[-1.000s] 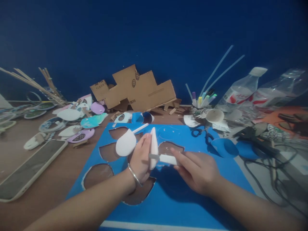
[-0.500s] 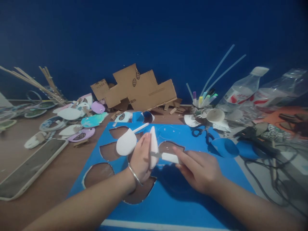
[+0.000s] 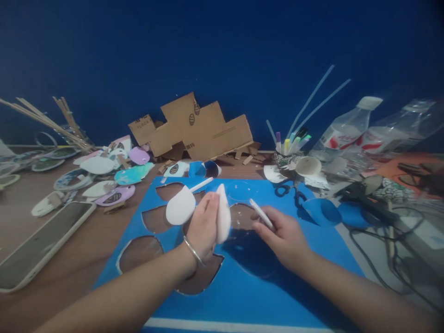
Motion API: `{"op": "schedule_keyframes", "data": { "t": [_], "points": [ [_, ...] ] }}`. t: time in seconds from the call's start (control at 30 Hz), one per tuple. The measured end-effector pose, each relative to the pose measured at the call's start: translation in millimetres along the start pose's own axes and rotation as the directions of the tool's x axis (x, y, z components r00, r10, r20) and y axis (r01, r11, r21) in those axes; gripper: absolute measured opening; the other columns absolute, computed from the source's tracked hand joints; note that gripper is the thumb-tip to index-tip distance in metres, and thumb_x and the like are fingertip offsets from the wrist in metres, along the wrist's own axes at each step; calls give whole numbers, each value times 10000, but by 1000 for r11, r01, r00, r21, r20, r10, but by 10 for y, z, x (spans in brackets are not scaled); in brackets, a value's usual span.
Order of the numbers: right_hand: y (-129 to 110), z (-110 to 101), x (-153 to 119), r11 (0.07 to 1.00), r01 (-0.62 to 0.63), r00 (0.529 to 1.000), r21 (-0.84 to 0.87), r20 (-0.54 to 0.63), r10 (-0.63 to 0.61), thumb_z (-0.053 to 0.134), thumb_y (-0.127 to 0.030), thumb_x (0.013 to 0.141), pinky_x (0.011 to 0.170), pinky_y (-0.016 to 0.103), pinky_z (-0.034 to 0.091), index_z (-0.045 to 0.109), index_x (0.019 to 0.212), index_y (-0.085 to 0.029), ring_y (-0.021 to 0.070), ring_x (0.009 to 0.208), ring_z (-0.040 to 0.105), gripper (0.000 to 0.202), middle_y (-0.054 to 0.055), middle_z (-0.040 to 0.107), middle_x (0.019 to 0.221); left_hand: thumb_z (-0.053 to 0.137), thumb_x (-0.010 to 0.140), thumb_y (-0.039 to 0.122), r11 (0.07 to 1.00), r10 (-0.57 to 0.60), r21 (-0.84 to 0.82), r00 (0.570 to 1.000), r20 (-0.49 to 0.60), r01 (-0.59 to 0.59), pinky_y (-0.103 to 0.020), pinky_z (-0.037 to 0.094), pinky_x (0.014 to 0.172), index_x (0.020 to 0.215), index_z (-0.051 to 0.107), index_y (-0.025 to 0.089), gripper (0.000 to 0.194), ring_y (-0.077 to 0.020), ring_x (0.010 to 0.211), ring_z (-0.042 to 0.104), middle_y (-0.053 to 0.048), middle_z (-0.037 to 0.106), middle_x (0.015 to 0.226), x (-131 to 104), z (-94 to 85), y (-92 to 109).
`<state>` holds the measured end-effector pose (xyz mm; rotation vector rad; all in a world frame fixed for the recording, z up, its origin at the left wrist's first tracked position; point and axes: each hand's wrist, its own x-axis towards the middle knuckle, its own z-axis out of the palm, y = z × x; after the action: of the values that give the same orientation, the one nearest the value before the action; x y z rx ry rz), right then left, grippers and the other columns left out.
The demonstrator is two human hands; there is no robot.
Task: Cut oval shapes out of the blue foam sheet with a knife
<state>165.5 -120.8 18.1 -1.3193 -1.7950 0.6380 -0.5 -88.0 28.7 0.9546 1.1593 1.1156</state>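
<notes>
My left hand (image 3: 203,226), with a bangle at the wrist, is closed round a white drop-shaped piece (image 3: 224,215) held on edge. Its fingers hide part of the piece. To the right, my right hand (image 3: 284,240) pinches a slim white strip (image 3: 262,213) that points up and to the left, apart from the piece. A second white drop-shaped piece (image 3: 180,207) lies just left of my left hand, with a narrow white stick (image 3: 201,185) at its upper right. Beneath both hands is a blue sheet (image 3: 263,296) with several drop-shaped holes cut through it.
A phone (image 3: 48,245) and painted cut-outs (image 3: 116,195) lie on the left. Cut cardboard (image 3: 204,129) leans at the back wall. Black scissors (image 3: 299,196), a cup of markers (image 3: 282,157), plastic bottles (image 3: 347,127) and dark cables (image 3: 371,263) are on the right.
My right hand has drawn the white strip away from the drop-shaped piece and turned it upward. My left hand keeps its hold in nearly the same place.
</notes>
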Motion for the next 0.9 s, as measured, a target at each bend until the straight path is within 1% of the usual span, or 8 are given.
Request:
{"op": "schedule_keyframes", "data": {
  "t": [0.1,0.17,0.3,0.43,0.53,0.63,0.73,0.9],
  "points": [
    [-36,52,41,930,-177,981,321,130,142,649,-393,653,468,216,411,605,820,-159,117,530,522,291,-5,589,627,439,805,483,969,114,215,992,56,-123,-187,324,434,729,458,188,306,-87,499,382,41,403,585,-2,-14,-53],
    [-59,72,59,883,-258,963,392,176,203,699,-339,591,507,229,430,614,784,-148,122,567,526,285,1,595,651,452,808,449,950,128,273,986,102,-152,-195,338,452,770,469,192,261,-98,524,412,35,446,613,-5,-18,-83],
    [-60,78,81,809,-363,930,463,127,345,653,-256,623,487,214,407,613,720,-135,92,520,486,160,-1,588,621,479,800,417,927,131,331,980,152,-176,-216,385,518,837,474,198,222,-123,608,478,15,514,703,3,-26,-107],
    [24,83,95,638,-438,888,633,194,417,614,-341,673,327,177,210,557,628,-135,34,339,292,218,-45,469,442,517,774,408,930,98,333,978,183,-155,-238,401,539,863,482,183,245,-153,654,517,-7,543,731,28,-45,-98],
    [82,80,120,569,-422,872,706,144,469,596,-361,695,313,180,154,513,597,-142,28,314,277,254,-27,514,468,545,753,398,933,101,325,981,168,-152,-248,410,564,890,497,178,263,-168,693,536,-21,572,776,42,-64,-94],
    [87,56,152,572,-404,866,714,96,491,603,-358,690,318,179,163,533,650,-141,32,312,278,231,-52,470,432,543,753,400,921,125,348,980,155,-172,-248,410,562,882,502,179,259,-166,689,538,-20,573,777,48,-79,-100],
    [54,38,161,628,-447,872,638,152,466,662,-311,620,328,180,194,578,698,-133,32,325,288,212,-72,438,424,531,763,402,911,143,366,978,151,-189,-241,406,540,865,490,180,247,-156,655,529,-10,556,739,44,-80,-105],
    [36,41,133,701,-431,888,569,131,440,630,-260,637,340,190,226,589,616,-129,37,336,305,139,-57,449,417,552,753,384,909,143,364,972,184,-203,-240,418,557,874,484,183,245,-146,661,523,-5,554,751,32,-74,-101]
  ]
}}
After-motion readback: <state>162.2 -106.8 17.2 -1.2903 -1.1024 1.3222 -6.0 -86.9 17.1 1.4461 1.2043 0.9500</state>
